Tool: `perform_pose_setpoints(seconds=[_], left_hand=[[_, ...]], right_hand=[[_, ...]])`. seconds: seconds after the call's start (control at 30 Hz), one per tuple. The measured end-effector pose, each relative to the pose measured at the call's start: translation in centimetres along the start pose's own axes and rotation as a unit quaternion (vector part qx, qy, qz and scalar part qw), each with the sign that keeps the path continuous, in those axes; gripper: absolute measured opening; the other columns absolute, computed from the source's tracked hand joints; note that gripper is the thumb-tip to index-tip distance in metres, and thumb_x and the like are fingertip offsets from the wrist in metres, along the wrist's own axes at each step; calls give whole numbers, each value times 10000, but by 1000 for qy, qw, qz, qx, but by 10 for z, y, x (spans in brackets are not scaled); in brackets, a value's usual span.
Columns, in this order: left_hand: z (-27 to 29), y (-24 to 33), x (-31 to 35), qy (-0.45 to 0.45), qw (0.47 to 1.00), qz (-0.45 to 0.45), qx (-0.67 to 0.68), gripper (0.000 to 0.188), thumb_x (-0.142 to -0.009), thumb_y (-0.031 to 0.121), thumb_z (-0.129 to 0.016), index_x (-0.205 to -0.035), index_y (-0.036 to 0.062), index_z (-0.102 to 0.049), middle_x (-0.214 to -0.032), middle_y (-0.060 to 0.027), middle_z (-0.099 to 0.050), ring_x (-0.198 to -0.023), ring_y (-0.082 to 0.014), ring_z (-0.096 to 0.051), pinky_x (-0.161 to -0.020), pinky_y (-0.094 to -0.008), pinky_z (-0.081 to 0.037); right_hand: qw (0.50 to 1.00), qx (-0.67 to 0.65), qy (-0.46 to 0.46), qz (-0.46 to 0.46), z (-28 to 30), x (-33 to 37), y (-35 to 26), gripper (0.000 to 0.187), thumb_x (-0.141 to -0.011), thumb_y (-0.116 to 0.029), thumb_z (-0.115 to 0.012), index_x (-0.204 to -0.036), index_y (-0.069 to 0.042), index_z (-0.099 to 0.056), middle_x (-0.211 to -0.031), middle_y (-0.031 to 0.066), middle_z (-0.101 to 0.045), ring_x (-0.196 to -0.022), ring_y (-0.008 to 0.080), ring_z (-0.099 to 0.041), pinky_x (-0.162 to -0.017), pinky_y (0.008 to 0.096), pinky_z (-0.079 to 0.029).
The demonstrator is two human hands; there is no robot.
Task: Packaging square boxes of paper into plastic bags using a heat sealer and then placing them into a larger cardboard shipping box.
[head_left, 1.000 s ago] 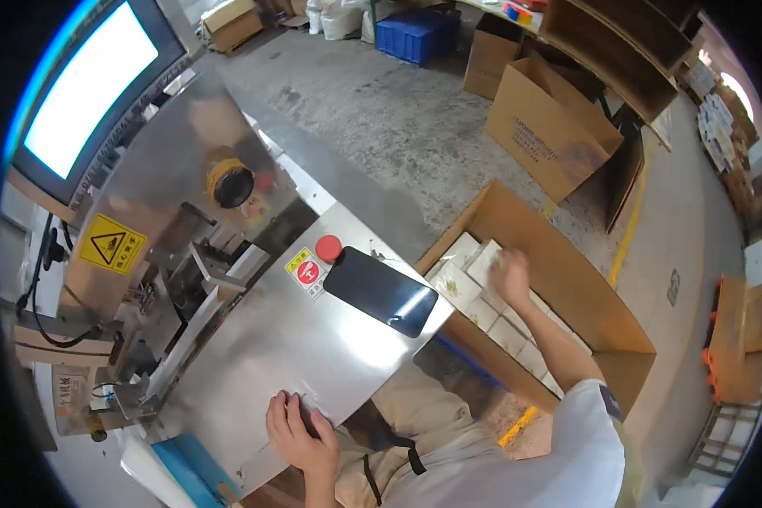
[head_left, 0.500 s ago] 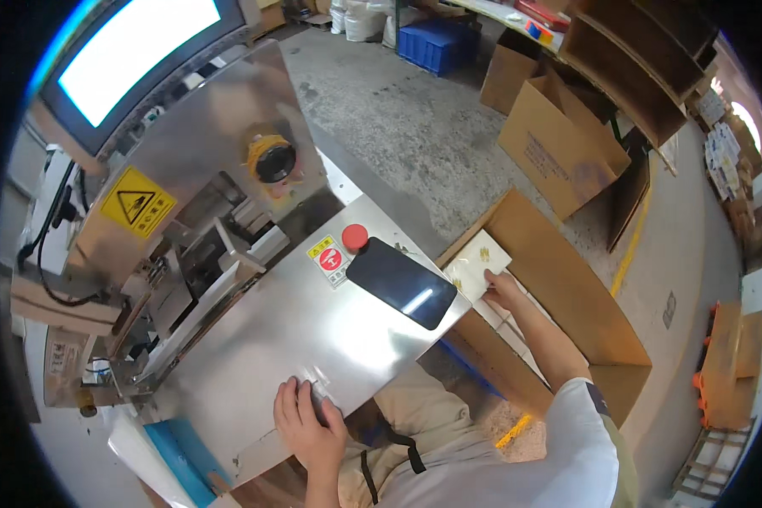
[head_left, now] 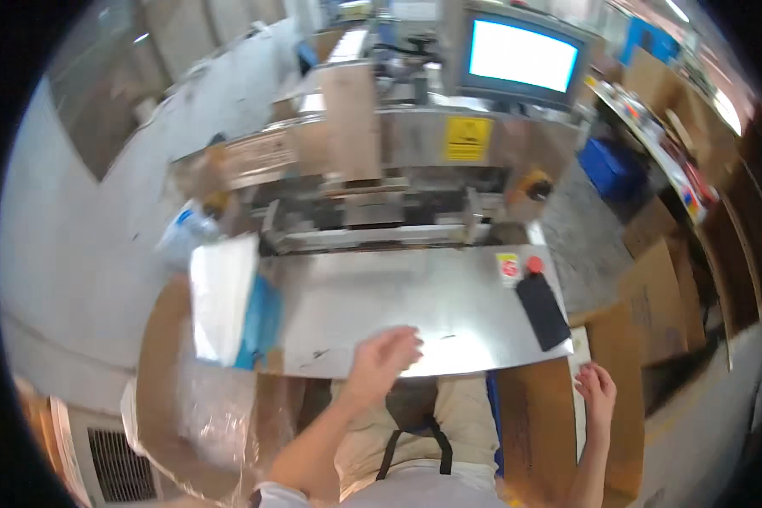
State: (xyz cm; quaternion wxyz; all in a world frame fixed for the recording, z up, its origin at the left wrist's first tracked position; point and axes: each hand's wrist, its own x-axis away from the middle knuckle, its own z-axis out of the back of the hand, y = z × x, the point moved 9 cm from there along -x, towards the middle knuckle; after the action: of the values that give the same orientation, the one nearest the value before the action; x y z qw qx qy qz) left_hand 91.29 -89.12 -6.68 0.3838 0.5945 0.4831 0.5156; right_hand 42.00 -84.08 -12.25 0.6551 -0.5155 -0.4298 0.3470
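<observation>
Metal machine backs the desk. Cardboard box sits just right, presumably for easy reach; white packs inside, mostly hidden. Phone at desk's right end, likely out of the way. Hands apart, fingers bent: right by packs, left at desk's front edge. Blurred, can't tell if gripping.

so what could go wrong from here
The phone lies near the right edge of the metal table, with the right hand close by at the carton; a brushing arm might knock it off.

The phone's top end is right by the red button, so a nudge could perhaps press it.

The white sheets sit at the table's left edge and might slip down.
</observation>
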Motion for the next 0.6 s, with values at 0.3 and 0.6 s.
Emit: perform_pose_setpoints(seconds=[0.3,0.6], left_hand=[[366,147,80,542,673,-164,-475,595,-798,263,-799,-1247,-42,-554,-1190,-252,-635,-1082,-376,-617,-940,-433,-481],[379,143,100,548,665,-255,-439,190,-897,165,-682,-965,-10,-711,-841,-176,-720,-786,-299,-713,-738,-378,-536]], right_hand=[[990,43,-66,116,-66,67,-63,267,-1005,-139,-605,-1204,38,-618,-1057,82,-677,-933,148,-650,-839,284,-536],[976,7,-183,118,-162,90,-80,335,-959,-88,-652,-1255,62,-600,-1098,133,-692,-990,188,-671,-880,292,-538]])
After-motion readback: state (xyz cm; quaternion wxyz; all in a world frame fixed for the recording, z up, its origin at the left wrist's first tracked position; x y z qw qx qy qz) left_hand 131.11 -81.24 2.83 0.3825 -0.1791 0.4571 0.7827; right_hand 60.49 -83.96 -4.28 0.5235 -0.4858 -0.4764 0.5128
